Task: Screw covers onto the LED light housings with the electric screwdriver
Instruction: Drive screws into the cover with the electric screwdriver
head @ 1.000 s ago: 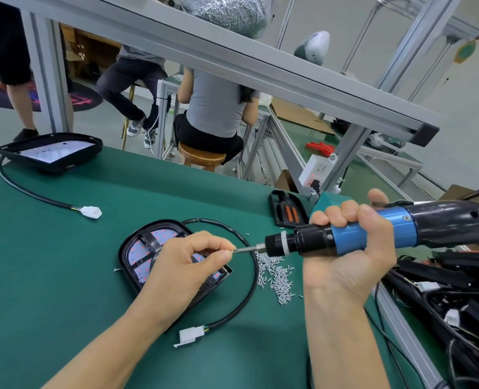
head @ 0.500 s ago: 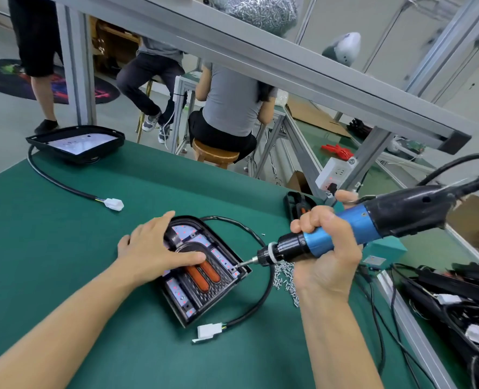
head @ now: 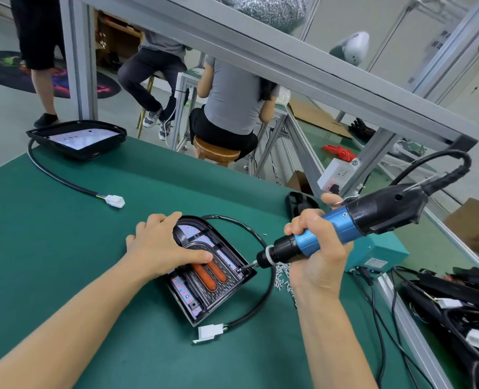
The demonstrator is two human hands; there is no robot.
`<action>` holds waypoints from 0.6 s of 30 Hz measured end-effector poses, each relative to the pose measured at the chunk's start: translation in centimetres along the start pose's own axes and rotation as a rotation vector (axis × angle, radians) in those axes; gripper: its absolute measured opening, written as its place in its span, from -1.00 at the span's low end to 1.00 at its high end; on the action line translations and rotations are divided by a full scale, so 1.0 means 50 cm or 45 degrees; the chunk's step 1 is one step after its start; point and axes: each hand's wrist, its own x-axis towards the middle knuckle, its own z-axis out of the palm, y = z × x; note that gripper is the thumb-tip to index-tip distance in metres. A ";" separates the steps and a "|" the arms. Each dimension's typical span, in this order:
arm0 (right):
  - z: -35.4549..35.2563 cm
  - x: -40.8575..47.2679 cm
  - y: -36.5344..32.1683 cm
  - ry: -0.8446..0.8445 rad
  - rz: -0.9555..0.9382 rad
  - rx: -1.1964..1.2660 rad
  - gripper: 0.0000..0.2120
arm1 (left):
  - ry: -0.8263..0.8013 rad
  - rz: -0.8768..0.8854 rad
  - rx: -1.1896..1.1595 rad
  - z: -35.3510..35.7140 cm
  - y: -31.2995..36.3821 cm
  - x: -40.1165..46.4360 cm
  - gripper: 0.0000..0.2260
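While the left hand (head: 164,249) presses flat, fingers extended, on the LED light housing (head: 209,272) lying mid-table (head: 50,248), the right hand (head: 315,248) grips the electric screwdriver (head: 342,227), bit at the cover's right corner; screw-driving step seems underway; next likely needs another from the loose screws (head: 283,280) beside; second housing (head: 77,138) sits at far edge.

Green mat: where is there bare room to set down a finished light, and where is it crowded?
Bare green mat lies left of the left hand, between the white plug and the near edge. Another bare strip runs behind the light housing. Crowded: the right side, with loose screws, the teal box and the cable pile.
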 end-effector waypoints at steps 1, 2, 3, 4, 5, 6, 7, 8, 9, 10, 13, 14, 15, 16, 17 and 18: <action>-0.001 0.000 0.001 0.002 0.003 -0.007 -0.70 | 0.007 0.002 -0.001 0.001 -0.001 -0.001 0.11; -0.001 0.000 0.002 0.002 0.007 -0.014 -0.70 | 0.015 0.005 0.002 0.002 -0.001 -0.002 0.11; -0.001 0.001 0.003 -0.003 0.009 -0.021 -0.70 | 0.022 0.009 0.002 0.002 -0.002 -0.003 0.11; -0.002 0.001 0.004 -0.016 0.010 -0.029 -0.70 | 0.030 0.012 0.002 0.004 -0.001 -0.004 0.11; -0.002 0.002 0.004 -0.033 0.011 -0.036 -0.70 | 0.040 0.016 0.007 0.004 -0.001 -0.004 0.12; -0.001 0.002 0.004 -0.058 0.014 -0.046 -0.70 | 0.051 0.022 0.020 0.005 0.000 -0.003 0.12; -0.001 0.002 0.005 -0.092 0.016 -0.062 -0.70 | 0.063 0.029 0.035 0.007 0.001 -0.002 0.12; 0.002 0.002 0.006 -0.132 0.016 -0.083 -0.69 | 0.075 0.036 0.050 0.009 0.002 -0.001 0.11; 0.005 0.001 0.006 -0.174 0.014 -0.103 -0.68 | 0.090 0.042 0.061 0.012 0.002 0.000 0.08; 0.010 0.002 0.007 -0.216 0.013 -0.119 -0.68 | 0.106 0.045 0.068 0.014 0.001 0.002 0.05; 0.021 0.005 0.008 -0.298 0.023 -0.115 -0.66 | 0.112 0.044 0.061 0.016 -0.002 0.004 0.02; 0.022 0.005 0.008 -0.310 0.034 -0.102 -0.66 | 0.110 0.045 0.059 0.016 -0.003 0.004 0.03; 0.023 0.006 0.008 -0.317 0.043 -0.094 -0.66 | 0.114 0.048 0.060 0.016 -0.004 0.004 0.03; 0.022 0.007 0.009 -0.317 0.050 -0.094 -0.66 | 0.122 0.050 0.065 0.016 -0.004 0.004 0.02; 0.020 0.006 0.009 -0.314 0.056 -0.098 -0.68 | 0.128 0.052 0.073 0.016 -0.003 0.003 0.02; 0.019 0.006 0.010 -0.310 0.060 -0.104 -0.72 | 0.134 0.054 0.081 0.016 -0.003 0.003 0.01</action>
